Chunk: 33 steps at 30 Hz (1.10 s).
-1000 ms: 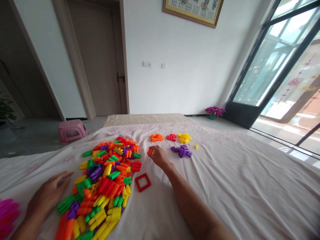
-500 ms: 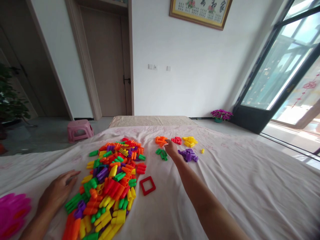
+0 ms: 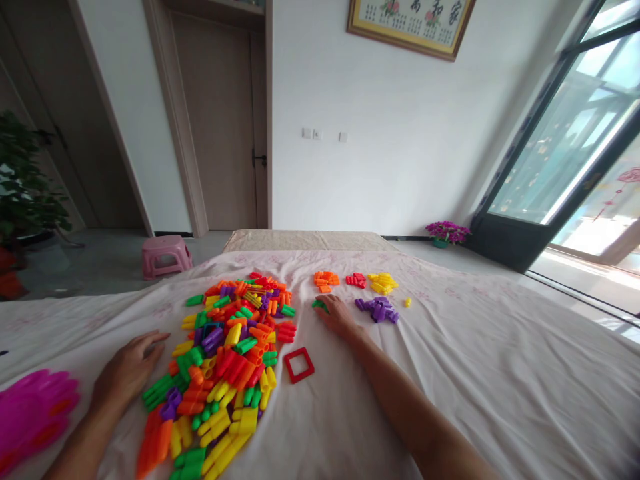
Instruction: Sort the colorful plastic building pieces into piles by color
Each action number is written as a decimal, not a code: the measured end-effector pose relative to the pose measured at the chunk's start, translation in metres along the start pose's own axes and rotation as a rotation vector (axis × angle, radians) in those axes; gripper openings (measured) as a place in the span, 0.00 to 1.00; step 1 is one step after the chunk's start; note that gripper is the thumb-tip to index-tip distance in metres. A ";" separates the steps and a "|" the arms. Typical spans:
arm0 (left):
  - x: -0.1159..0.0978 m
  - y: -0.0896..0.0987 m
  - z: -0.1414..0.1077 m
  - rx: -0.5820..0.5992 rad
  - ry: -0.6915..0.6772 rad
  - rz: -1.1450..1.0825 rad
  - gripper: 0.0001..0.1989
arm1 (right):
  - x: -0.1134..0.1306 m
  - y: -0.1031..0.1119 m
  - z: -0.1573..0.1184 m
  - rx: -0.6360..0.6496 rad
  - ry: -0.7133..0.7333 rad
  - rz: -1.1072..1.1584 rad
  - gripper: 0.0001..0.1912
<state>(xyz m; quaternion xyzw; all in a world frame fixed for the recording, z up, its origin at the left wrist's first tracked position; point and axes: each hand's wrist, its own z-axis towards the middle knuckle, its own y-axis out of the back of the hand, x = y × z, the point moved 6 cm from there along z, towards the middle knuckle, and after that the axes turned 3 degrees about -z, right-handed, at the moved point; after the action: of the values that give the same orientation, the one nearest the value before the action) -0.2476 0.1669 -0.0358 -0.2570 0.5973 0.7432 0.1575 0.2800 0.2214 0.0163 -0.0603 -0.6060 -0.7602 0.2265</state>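
Toward the far side of the cloth, my right hand (image 3: 338, 316) lies low over a small group of green plastic toy blocks (image 3: 320, 304), covering most of them. Its fingers look spread and no block shows lifted in them. Close by are small groups of orange blocks (image 3: 327, 278), red blocks (image 3: 356, 281), yellow blocks (image 3: 383, 283) and purple blocks (image 3: 379, 309). My left hand (image 3: 128, 365) rests open at the left edge of a large mixed pile of coloured blocks (image 3: 235, 363), holding nothing.
A red square frame (image 3: 299, 365) lies between the big pile and my right forearm. One yellow block (image 3: 408, 302) sits apart at the right. A pink flower-shaped tray (image 3: 37, 417) is at the lower left. A pink stool (image 3: 166, 256) stands on the floor beyond the cloth (image 3: 480, 360).
My right hand has moved from the orange group back toward me onto the green blocks. An orange block now lies just in front of the orange group. My left hand stays beside the pile.
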 end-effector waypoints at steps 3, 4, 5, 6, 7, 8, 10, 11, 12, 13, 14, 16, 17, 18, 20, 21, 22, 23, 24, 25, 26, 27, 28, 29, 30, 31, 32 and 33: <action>-0.003 0.002 -0.002 -0.010 -0.005 0.002 0.27 | 0.010 0.005 -0.003 -0.032 0.026 -0.003 0.14; -0.004 0.002 -0.002 -0.013 -0.005 0.002 0.27 | 0.016 0.007 -0.003 -0.050 0.044 -0.006 0.13; -0.005 0.003 -0.003 -0.015 -0.005 0.003 0.26 | 0.023 0.009 -0.004 -0.065 0.065 -0.010 0.12; -0.005 0.003 -0.003 -0.018 -0.002 0.005 0.26 | 0.032 0.010 -0.004 -0.071 0.086 -0.014 0.11; -0.005 0.004 -0.004 -0.020 0.001 0.007 0.26 | 0.041 0.009 -0.003 -0.068 0.107 -0.016 0.11; -0.005 0.004 -0.004 -0.021 0.003 0.008 0.26 | 0.051 0.007 -0.002 -0.057 0.129 -0.018 0.12; -0.005 0.003 -0.004 -0.019 0.001 0.009 0.26 | 0.071 0.000 0.002 -0.007 0.164 -0.029 0.13; -0.004 0.003 -0.003 -0.019 -0.002 0.010 0.26 | 0.079 -0.005 0.005 0.025 0.168 -0.043 0.13; -0.003 0.002 -0.003 -0.019 -0.008 0.010 0.26 | 0.085 -0.011 0.008 0.054 0.164 -0.061 0.13; -0.002 0.002 -0.002 -0.021 -0.016 0.010 0.26 | 0.089 -0.016 0.011 0.078 0.152 -0.078 0.14; 0.000 0.001 -0.001 -0.024 -0.022 0.010 0.25 | 0.092 -0.021 0.014 0.092 0.136 -0.090 0.14; 0.002 0.001 0.000 -0.036 -0.027 0.009 0.24 | 0.094 -0.027 0.019 0.094 0.117 -0.092 0.15; 0.003 0.001 0.001 -0.041 -0.028 0.009 0.24 | 0.094 -0.028 0.020 0.088 0.116 -0.085 0.15; 0.002 0.001 0.001 -0.046 -0.029 0.008 0.24 | 0.092 -0.028 0.020 0.079 0.115 -0.073 0.14; -0.001 0.003 0.000 -0.048 -0.029 0.014 0.23 | 0.085 -0.023 0.018 0.025 0.101 -0.032 0.14; -0.003 0.004 -0.001 -0.045 -0.027 0.017 0.24 | 0.079 -0.017 0.016 -0.015 0.083 -0.007 0.14; -0.006 0.004 -0.003 -0.037 -0.023 0.018 0.24 | 0.071 -0.010 0.014 -0.061 0.055 0.020 0.13; -0.008 0.005 -0.004 -0.027 -0.015 0.017 0.25 | 0.062 -0.001 0.011 -0.107 0.020 0.043 0.13; -0.009 0.006 -0.005 -0.015 -0.002 0.014 0.25 | 0.051 0.007 0.008 -0.149 -0.025 0.059 0.13; -0.010 0.006 -0.006 -0.004 0.011 0.011 0.26 | 0.040 0.016 0.005 -0.184 -0.077 0.063 0.13; -0.010 0.006 -0.006 0.004 0.023 0.008 0.26 | 0.027 0.024 0.002 -0.216 -0.132 0.059 0.13; -0.010 0.006 -0.005 0.011 0.030 0.008 0.26 | 0.015 0.031 -0.001 -0.244 -0.186 0.047 0.14; -0.009 0.005 -0.005 0.017 0.032 0.008 0.26 | 0.004 0.036 -0.005 -0.265 -0.238 0.029 0.15; -0.008 0.004 -0.004 0.020 0.029 0.007 0.26 | -0.007 0.040 -0.009 -0.277 -0.285 0.009 0.15; -0.007 0.004 -0.003 0.020 0.022 0.006 0.26 | -0.016 0.042 -0.012 -0.281 -0.325 -0.011 0.15; -0.006 0.003 -0.002 0.018 0.016 0.006 0.26 | -0.023 0.042 -0.016 -0.279 -0.356 -0.028 0.16; -0.005 0.003 -0.002 0.015 0.013 0.006 0.26 | -0.029 0.041 -0.019 -0.270 -0.379 -0.041 0.16; -0.004 0.002 -0.001 0.011 0.014 0.007 0.26 | -0.033 0.038 -0.021 -0.257 -0.395 -0.048 0.16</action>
<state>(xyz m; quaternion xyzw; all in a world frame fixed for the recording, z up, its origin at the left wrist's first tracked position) -0.2451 0.1653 -0.0319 -0.2591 0.6034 0.7387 0.1523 0.3290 0.2038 0.0331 -0.2217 -0.5381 -0.8097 0.0756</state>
